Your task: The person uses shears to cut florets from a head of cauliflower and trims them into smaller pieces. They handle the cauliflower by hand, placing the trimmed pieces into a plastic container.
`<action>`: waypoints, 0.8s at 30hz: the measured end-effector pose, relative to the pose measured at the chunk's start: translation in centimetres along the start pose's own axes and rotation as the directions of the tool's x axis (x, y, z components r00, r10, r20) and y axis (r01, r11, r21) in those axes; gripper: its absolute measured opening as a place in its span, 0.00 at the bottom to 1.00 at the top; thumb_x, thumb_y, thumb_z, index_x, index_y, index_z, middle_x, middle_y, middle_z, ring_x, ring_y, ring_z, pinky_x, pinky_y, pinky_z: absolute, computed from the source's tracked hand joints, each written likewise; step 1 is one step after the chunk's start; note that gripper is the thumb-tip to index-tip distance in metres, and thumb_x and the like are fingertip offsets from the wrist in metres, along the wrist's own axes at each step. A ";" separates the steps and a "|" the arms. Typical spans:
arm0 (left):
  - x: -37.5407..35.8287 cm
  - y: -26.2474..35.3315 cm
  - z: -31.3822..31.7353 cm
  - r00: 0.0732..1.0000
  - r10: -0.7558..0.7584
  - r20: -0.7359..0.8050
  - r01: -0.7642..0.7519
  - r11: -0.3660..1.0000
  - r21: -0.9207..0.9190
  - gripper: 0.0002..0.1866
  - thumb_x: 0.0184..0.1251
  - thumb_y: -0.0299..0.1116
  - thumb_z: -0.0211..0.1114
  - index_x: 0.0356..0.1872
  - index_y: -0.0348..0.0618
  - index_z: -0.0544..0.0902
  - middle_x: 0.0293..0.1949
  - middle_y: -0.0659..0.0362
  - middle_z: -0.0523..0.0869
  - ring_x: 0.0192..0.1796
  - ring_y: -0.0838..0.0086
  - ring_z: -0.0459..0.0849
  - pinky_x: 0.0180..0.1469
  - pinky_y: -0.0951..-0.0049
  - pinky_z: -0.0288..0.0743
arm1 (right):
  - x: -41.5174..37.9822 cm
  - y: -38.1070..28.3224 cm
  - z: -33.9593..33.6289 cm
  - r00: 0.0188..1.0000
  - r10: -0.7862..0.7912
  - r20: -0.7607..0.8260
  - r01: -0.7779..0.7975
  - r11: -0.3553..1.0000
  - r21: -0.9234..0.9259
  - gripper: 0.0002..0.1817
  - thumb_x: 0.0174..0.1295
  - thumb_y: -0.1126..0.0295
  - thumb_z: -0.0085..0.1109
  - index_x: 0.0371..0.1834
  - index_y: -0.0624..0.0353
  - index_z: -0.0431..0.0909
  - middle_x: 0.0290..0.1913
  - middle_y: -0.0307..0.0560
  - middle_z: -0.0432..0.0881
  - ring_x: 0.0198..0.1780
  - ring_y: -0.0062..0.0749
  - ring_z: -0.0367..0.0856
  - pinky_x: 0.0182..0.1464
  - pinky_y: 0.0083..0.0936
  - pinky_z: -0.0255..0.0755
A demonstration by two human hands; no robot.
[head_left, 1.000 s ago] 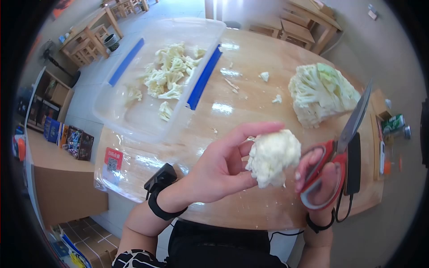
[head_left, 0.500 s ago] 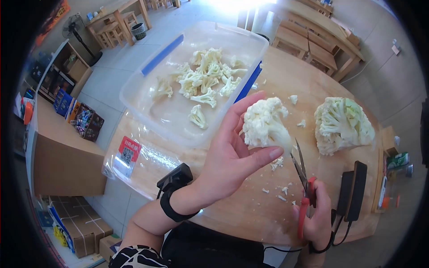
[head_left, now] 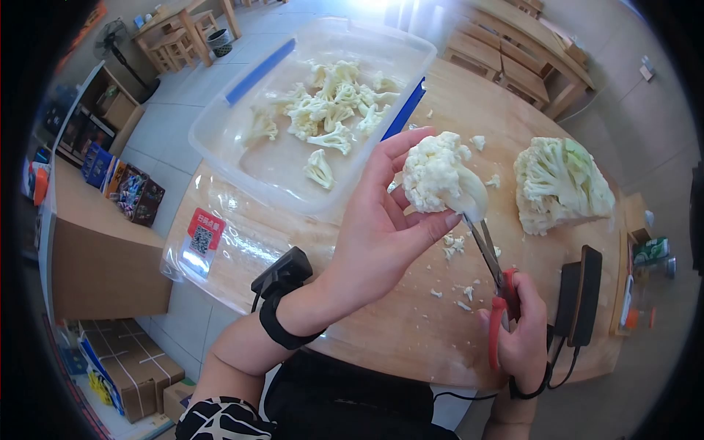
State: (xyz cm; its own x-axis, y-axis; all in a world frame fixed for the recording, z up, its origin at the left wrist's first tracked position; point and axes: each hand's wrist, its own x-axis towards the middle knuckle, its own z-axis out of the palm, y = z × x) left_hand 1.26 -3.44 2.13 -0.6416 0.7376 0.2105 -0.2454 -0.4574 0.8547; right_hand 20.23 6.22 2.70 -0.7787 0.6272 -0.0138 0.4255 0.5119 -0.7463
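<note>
A white cauliflower floret [head_left: 434,172] is gripped between the thumb and fingers of my left hand [head_left: 385,227], its stem turned to the right. My right hand [head_left: 524,334] is closed round the red handles of a pair of scissors [head_left: 490,257]. The parted blades point up and left, with their tips at the floret's stem by my left thumb. To the right, a large piece of cauliflower [head_left: 561,187] lies on the wooden table [head_left: 381,337]. Beyond my left hand stands a clear plastic box [head_left: 264,172] with several cut florets [head_left: 334,99] inside.
Small cauliflower crumbs [head_left: 455,246] are scattered below the floret. A black device [head_left: 579,297] with a cable lies near the right edge. A red card with a QR code [head_left: 203,240] is at the left edge. Wooden benches [head_left: 506,66] stand behind the table.
The floret has turned slightly in my left hand, exposing more of its stem. The scissors have come up and left, so their tips now meet the stem. The whole view has shifted slightly.
</note>
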 end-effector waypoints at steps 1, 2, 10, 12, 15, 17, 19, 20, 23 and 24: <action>0.0 0.0 0.0 1.000 0.005 -0.002 -0.004 1.000 0.028 0.36 0.50 0.18 0.67 0.61 0.41 0.60 0.54 0.58 0.69 0.57 0.74 0.70 0.58 0.73 0.66 | 0.0 -0.4 0.1 0.999 0.034 0.000 -0.034 0.998 0.043 0.20 0.42 0.73 0.67 0.37 0.63 0.68 0.26 0.41 0.70 0.26 0.20 0.65 0.29 0.18 0.63; 0.1 -0.1 -0.1 1.000 0.004 -0.001 -0.004 1.000 0.027 0.36 0.50 0.18 0.67 0.61 0.41 0.60 0.54 0.58 0.69 0.57 0.74 0.70 0.58 0.73 0.66 | 0.0 -0.7 0.1 0.998 0.068 0.001 -0.067 0.994 0.087 0.19 0.42 0.74 0.67 0.37 0.64 0.69 0.26 0.41 0.71 0.25 0.20 0.65 0.28 0.17 0.62; 0.0 -0.8 -0.1 0.998 0.031 -0.052 -0.028 0.998 0.050 0.35 0.48 0.17 0.68 0.57 0.44 0.60 0.49 0.59 0.70 0.53 0.74 0.73 0.54 0.75 0.70 | 0.0 -0.2 0.3 0.999 0.032 0.023 -0.035 0.993 0.116 0.20 0.43 0.74 0.68 0.37 0.64 0.69 0.25 0.40 0.71 0.25 0.19 0.65 0.26 0.16 0.62; 0.0 -0.8 0.0 0.998 0.034 -0.050 -0.032 0.999 0.043 0.35 0.47 0.16 0.68 0.56 0.45 0.60 0.49 0.59 0.70 0.52 0.74 0.73 0.54 0.75 0.71 | 0.0 -0.2 0.5 0.998 0.035 -0.043 -0.031 0.995 0.093 0.20 0.43 0.73 0.69 0.37 0.64 0.69 0.24 0.41 0.71 0.24 0.19 0.65 0.26 0.16 0.61; 0.0 -0.8 0.0 0.998 0.045 -0.042 -0.041 0.995 0.086 0.35 0.47 0.15 0.67 0.55 0.45 0.59 0.48 0.59 0.70 0.51 0.75 0.74 0.53 0.75 0.71 | 0.1 0.0 0.5 0.997 -0.020 -0.079 0.024 0.999 0.041 0.19 0.43 0.73 0.69 0.36 0.64 0.69 0.23 0.40 0.71 0.23 0.20 0.65 0.24 0.17 0.61; 0.0 -0.9 -0.1 0.998 0.050 -0.033 -0.045 0.990 0.133 0.34 0.47 0.15 0.67 0.54 0.45 0.59 0.47 0.60 0.71 0.51 0.75 0.74 0.53 0.75 0.71 | 0.0 -0.3 0.4 0.996 0.032 -0.088 -0.030 0.999 0.024 0.18 0.43 0.72 0.69 0.34 0.63 0.70 0.22 0.42 0.71 0.20 0.23 0.64 0.24 0.20 0.61; 0.1 -1.0 -0.2 0.999 0.027 -0.017 -0.024 0.991 0.132 0.34 0.48 0.15 0.66 0.54 0.46 0.59 0.46 0.60 0.71 0.51 0.75 0.74 0.53 0.76 0.71 | -0.2 -0.4 0.0 0.996 0.034 -0.080 -0.037 0.999 -0.032 0.17 0.44 0.71 0.69 0.32 0.62 0.71 0.20 0.43 0.70 0.18 0.25 0.64 0.23 0.21 0.62; 0.1 -1.1 -0.3 1.000 0.026 -0.016 -0.024 0.991 0.132 0.34 0.48 0.15 0.66 0.54 0.46 0.59 0.46 0.60 0.71 0.51 0.75 0.74 0.53 0.76 0.71 | -0.2 -0.5 -0.1 0.997 0.035 -0.070 -0.041 0.995 -0.087 0.16 0.44 0.70 0.69 0.30 0.62 0.71 0.19 0.44 0.70 0.17 0.28 0.64 0.22 0.22 0.62; 0.2 -1.2 -0.6 0.999 -0.017 0.034 0.011 0.988 0.155 0.33 0.49 0.15 0.66 0.54 0.48 0.59 0.47 0.60 0.71 0.51 0.76 0.74 0.53 0.76 0.71 | -0.4 -1.2 -0.2 0.993 0.034 -0.112 -0.051 0.986 -0.156 0.16 0.43 0.68 0.70 0.28 0.61 0.71 0.16 0.48 0.68 0.16 0.34 0.65 0.22 0.25 0.62; 0.3 -1.5 -0.6 0.999 0.004 0.047 -0.012 0.984 0.176 0.33 0.50 0.15 0.65 0.54 0.47 0.58 0.44 0.60 0.73 0.49 0.76 0.75 0.50 0.76 0.72 | -0.5 -1.2 -0.3 0.993 0.032 -0.117 -0.050 0.987 -0.155 0.16 0.43 0.68 0.70 0.28 0.61 0.71 0.16 0.48 0.68 0.16 0.34 0.65 0.22 0.25 0.62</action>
State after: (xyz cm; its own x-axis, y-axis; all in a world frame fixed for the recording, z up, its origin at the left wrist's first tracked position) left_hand 1.01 -2.89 0.64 -0.6081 0.7580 0.2360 -0.1061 -0.3722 0.9221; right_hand 20.26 5.47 3.83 -0.7055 0.7076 0.0406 0.5299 0.5646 -0.6328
